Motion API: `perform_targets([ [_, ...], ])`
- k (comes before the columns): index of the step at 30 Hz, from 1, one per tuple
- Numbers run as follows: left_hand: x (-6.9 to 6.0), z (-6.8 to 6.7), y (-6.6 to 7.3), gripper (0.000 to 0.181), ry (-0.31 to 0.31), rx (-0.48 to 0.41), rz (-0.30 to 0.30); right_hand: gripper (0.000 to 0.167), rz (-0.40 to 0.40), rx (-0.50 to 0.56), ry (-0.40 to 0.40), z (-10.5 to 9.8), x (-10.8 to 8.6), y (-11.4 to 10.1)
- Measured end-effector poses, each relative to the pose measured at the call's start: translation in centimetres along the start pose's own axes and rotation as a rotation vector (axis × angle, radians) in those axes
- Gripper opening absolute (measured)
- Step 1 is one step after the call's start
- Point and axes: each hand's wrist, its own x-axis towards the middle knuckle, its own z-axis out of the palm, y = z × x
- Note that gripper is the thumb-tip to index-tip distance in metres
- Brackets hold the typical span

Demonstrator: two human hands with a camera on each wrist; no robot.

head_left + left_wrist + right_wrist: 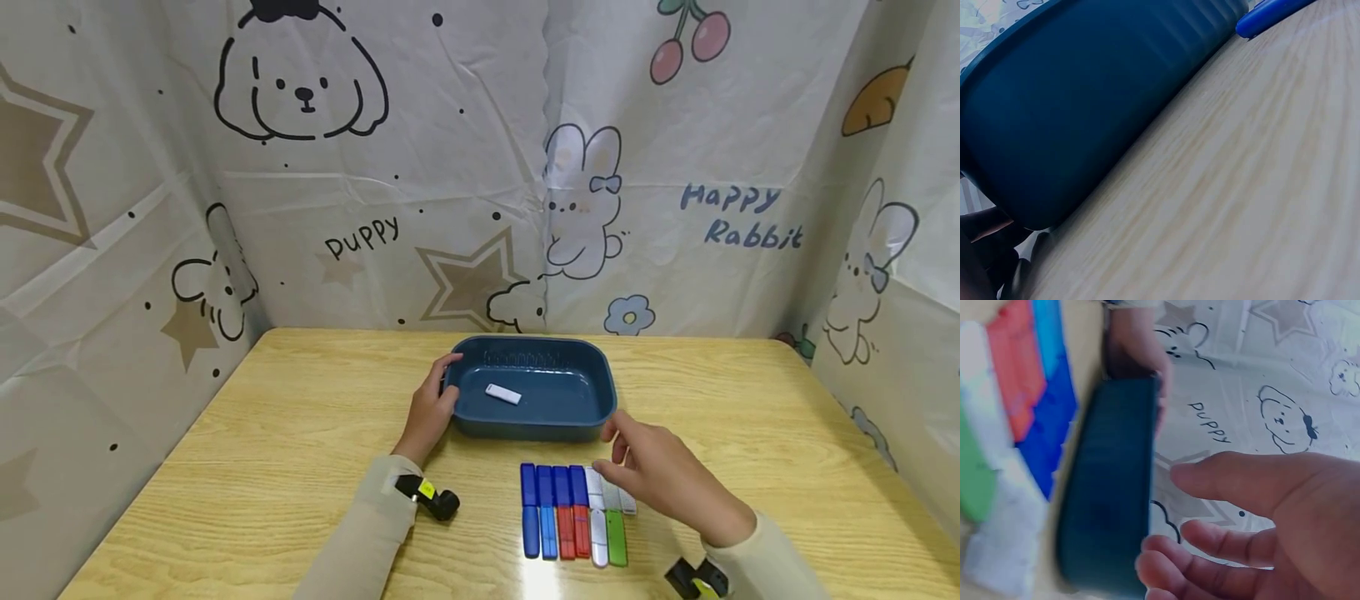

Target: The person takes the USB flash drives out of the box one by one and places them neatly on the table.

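Note:
A dark blue plastic bin (pixel 525 432) stands on the table, with one white USB stick (pixel 503 394) lying inside. My left hand (pixel 430 414) grips the bin's left rim, thumb over the edge and fingers around the outside. My right hand (pixel 660 467) is above the table by the bin's near right corner, its fingers bent loosely with nothing between them. Below and left of it, USB sticks lie in two rows: dark blue ones (pixel 553 486), red ones (pixel 573 533), a green one (pixel 617 537) and white ones (pixel 598 537). The right hand partly covers the back row's right end.
The wooden table (pixel 300 467) extends on both sides of the bin. A printed cloth (pixel 337 183) hangs behind the table and along its sides. Small black cameras (pixel 442 502) are strapped at both wrists.

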Motion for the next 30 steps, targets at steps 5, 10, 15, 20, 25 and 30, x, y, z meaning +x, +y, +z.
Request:
perform_targets([
  [5, 0.0, -0.1, -0.2, 0.049, 0.004, 0.003, -0.010, 0.021, -0.074, 0.021, 0.118, 0.3, 2.7, -0.5],
  [10, 0.0, 0.0, -0.4, 0.050, -0.001, 0.005, -0.005, 0.026, -0.099, 0.029, 0.178, 1.5, 5.4, -0.7],
  [15, 0.0, 0.1, -0.4, 0.050, 0.005, 0.005, -0.003, 0.031, -0.081, 0.058, 0.163, 2.4, 7.9, -1.2],
  [20, 0.0, 0.0, -0.1, 0.050, 0.003, -0.005, -0.003, 0.033, -0.044, 0.096, 0.116, 3.3, 10.0, -1.9],
  [25, -0.1, 0.0, 0.1, 0.050, 0.001, -0.015, -0.021, 0.033, -0.015, 0.143, 0.068, 4.4, 11.6, -2.6],
  [30, 0.0, 0.0, -0.1, 0.049, 0.001, 0.001, -0.033, 0.029, 0.006, 0.129, 0.042, 5.9, 12.7, -3.2],
])
